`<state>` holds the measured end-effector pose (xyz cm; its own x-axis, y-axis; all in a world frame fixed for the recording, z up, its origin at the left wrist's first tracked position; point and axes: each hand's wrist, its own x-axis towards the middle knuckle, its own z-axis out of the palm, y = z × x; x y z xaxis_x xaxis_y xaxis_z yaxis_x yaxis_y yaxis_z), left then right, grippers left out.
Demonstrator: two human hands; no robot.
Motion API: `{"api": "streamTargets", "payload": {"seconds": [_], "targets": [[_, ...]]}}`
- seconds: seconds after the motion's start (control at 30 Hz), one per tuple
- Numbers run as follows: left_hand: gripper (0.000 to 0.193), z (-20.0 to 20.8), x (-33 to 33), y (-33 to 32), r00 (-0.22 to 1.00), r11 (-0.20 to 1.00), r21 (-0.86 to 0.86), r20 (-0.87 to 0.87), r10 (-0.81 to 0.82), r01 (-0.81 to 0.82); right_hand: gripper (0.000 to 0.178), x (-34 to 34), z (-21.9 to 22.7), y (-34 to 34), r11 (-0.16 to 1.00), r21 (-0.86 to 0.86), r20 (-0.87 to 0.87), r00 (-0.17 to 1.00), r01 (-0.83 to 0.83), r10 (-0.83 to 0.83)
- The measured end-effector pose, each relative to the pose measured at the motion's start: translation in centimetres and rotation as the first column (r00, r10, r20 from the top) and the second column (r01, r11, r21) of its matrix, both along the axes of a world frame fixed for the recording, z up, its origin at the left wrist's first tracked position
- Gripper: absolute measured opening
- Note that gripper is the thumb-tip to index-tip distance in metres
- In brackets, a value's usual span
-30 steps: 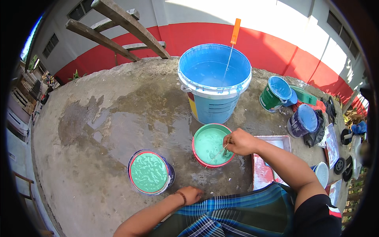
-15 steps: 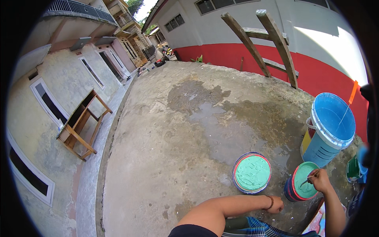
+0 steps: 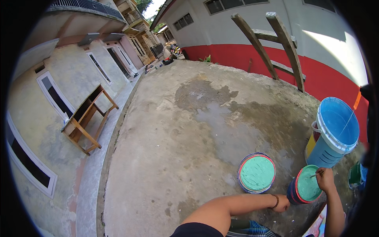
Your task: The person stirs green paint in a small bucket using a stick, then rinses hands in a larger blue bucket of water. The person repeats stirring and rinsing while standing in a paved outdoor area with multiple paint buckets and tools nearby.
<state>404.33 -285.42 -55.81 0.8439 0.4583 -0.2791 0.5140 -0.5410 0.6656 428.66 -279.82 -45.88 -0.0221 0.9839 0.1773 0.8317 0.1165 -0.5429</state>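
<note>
At the lower right, a dark tub with a red rim (image 3: 293,193) holds pale green paint-like stuff (image 3: 308,186). My right hand (image 3: 325,180) is over its far right edge, fingers pinched on a thin spoon-like tool (image 3: 313,175) whose lower end meets the green surface. Beside the tub's near left side is my left hand (image 3: 282,203), fingers curled and partly hidden; I cannot tell whether it touches the tub. A beaded bracelet circles that wrist. Left of both hands stands a second tub (image 3: 239,182), filled nearly to its rim with the same green stuff.
A tall blue bucket (image 3: 331,152) with a white rim stands behind the right tub, an orange-tipped stick (image 3: 356,98) leaning in it. A green container (image 3: 354,175) is at far right. Wooden frame (image 3: 290,51) leans on the red-and-white wall; a wooden bench (image 3: 85,122) stands left. Wet patches mark the concrete.
The view has shifted, so the scene sits slightly further right. My right hand has moved the tool toward the tub's far side; less of the tool shows. My left hand appears closer to the tub.
</note>
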Motion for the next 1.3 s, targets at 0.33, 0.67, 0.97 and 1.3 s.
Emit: {"api": "streamTargets", "payload": {"seconds": [0.33,0.67,0.97,1.3], "targets": [[0.032,0.2,-0.4,0.9,0.991,0.994,0.004,-0.073,-0.108,0.109,0.015,1.8,-0.1,-0.6,0.988,-0.002,-0.095,0.984,-0.153,0.152],[0.033,1.4,-0.3,0.8,0.992,0.992,0.039,-0.039,-0.117,0.119,0.018,1.5,0.6,-1.0,0.998,-0.028,0.038,0.998,-0.048,0.049],[0.025,0.6,-0.2,0.5,0.998,0.994,0.101,-0.036,0.048,-0.044,0.011,0.5,0.8,-0.3,0.999,-0.030,0.089,0.995,-0.033,0.036],[0.027,-0.2,0.0,0.7,0.997,0.997,0.069,-0.051,0.049,-0.045,0.006,1.3,-2.0,0.9,0.996,-0.072,0.354,0.932,-0.053,0.075]]}}
